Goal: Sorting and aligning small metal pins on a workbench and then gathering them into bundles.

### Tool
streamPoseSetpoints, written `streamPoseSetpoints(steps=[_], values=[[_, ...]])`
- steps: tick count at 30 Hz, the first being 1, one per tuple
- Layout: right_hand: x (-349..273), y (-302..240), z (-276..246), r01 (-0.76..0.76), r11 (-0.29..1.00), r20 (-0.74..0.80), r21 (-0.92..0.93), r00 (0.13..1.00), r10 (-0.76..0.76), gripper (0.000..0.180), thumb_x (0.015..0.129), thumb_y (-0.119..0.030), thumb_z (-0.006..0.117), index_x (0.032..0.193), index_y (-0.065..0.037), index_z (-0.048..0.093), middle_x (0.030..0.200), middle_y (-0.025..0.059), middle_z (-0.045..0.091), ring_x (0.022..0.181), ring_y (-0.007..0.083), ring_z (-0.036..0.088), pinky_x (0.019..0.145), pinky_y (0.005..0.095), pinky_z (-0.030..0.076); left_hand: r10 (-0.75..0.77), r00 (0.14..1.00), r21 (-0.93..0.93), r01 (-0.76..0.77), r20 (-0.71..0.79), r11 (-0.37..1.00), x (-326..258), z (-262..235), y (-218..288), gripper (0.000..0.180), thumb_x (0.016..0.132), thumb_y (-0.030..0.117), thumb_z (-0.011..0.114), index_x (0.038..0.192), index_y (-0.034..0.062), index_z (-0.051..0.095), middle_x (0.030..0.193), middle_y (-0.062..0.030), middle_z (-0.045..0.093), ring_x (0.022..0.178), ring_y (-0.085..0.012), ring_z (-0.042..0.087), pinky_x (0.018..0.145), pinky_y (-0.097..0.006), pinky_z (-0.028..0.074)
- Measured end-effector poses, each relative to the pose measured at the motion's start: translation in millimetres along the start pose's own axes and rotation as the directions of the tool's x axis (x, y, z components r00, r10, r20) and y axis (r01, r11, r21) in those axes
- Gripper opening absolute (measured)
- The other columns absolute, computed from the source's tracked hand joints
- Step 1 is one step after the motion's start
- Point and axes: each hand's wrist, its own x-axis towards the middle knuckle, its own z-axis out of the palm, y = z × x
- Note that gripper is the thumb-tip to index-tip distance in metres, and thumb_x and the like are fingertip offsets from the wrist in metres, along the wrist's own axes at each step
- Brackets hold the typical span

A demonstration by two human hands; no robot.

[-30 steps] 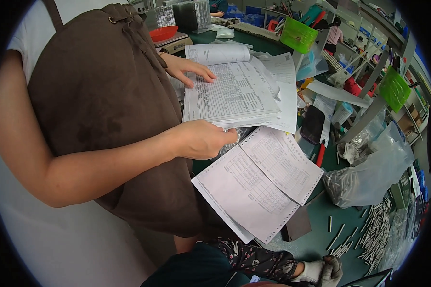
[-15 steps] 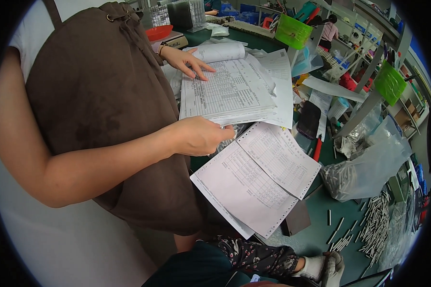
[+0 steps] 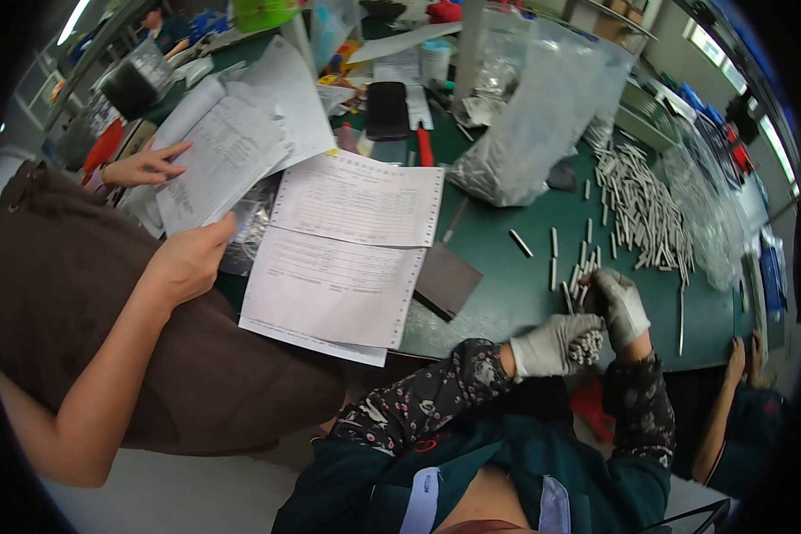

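Observation:
My left hand [image 3: 547,347], in a white glove, is wrapped around a bundle of short metal rods [image 3: 586,348], whose ends face right. Close beside it, my right hand [image 3: 623,309], gloved too, has its fingers bent and pinched at a thin metal rod [image 3: 582,294] above the bundle. Exactly how the fingertips grip it is partly hidden. Just beyond my hands lie several loose rods [image 3: 554,258] on the green table [image 3: 507,298]. A large heap of the same rods [image 3: 643,209] spreads farther back to the right.
On the left, a person in a brown apron [image 3: 151,347] handles a stack of papers [image 3: 227,147]. Printed forms [image 3: 334,285] overhang the table's near edge beside a dark grey block [image 3: 448,280]. A plastic bag of rods [image 3: 525,133], a phone [image 3: 387,111] and a red-handled tool [image 3: 424,145] lie behind.
The view has swung right, bringing both my gloved hands and the bundle fully into sight. The other person's hands remain at the paper stack.

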Motion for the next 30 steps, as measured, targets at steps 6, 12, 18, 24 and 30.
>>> streamPoseSetpoints(steps=[6,12,18,24,30], values=[[-36.7,9.9,-8.7,0.189,0.982,-0.090,-0.004,0.978,-0.189,0.026,0.091,-0.017,0.056,0.109,0.001,0.058,0.084,-0.0002,0.058,0.077,0.0064,0.052,0.069,0.0192,0.042,-0.381,0.911,-0.345,0.312,-0.155,0.885,20.2,-14.4,8.7,0.051,0.069,-0.006,0.067,0.115,0.0055,0.050,0.098,0.0022,0.058,0.087,-0.0069,0.055,0.077,-0.021,0.048],[-37.9,40.3,1.8,0.346,0.937,-0.043,-0.038,0.937,-0.348,0.024,0.085,-0.009,0.058,0.108,-0.002,0.058,0.081,-0.0006,0.056,0.074,0.0058,0.051,0.070,0.0201,0.045,-0.253,0.943,-0.232,0.201,-0.219,0.952,14.7,-8.0,-1.1,0.048,0.070,-0.007,0.064,0.114,0.0070,0.053,0.105,0.0003,0.062,0.093,-0.0082,0.057,0.081,-0.021,0.048],[-43.0,32.6,3.1,0.482,0.832,-0.065,-0.275,0.854,-0.517,0.040,0.078,-0.026,0.067,0.108,-0.002,0.055,0.090,0.0099,0.058,0.080,0.0195,0.058,0.073,0.0303,0.048,-0.229,0.949,-0.109,0.209,-0.217,0.972,7.7,-13.2,-6.4,0.052,0.070,0.002,0.075,0.116,0.0078,0.052,0.100,0.0014,0.061,0.091,-0.0093,0.057,0.083,-0.024,0.049],[-42.9,14.0,18.9,0.471,0.512,0.095,-0.719,0.796,-0.598,0.052,0.074,-0.041,0.069,0.106,-0.004,0.051,0.097,0.0154,0.056,0.078,0.0360,0.060,0.068,0.0424,0.049,-0.229,0.956,-0.125,0.209,-0.183,0.970,12.6,9.9,5.2,0.056,0.083,0.005,0.063,0.130,0.0067,0.035,0.119,-0.0041,0.051,0.108,-0.0139,0.051,0.092,-0.027,0.045],[-25.6,47.5,7.2,0.656,0.715,-0.204,-0.243,0.685,-0.699,0.014,0.082,-0.015,0.063,0.084,-0.002,0.058,0.076,0.0084,0.061,0.064,0.0162,0.057,0.060,0.0287,0.048,-0.242,0.968,0.519,0.173,0.067,0.837,17.4,14.6,-0.8,0.059,0.085,0.020,0.064,0.132,0.0053,0.031,0.117,-0.0068,0.052,0.102,-0.0184,0.055,0.086,-0.026,0.046]])
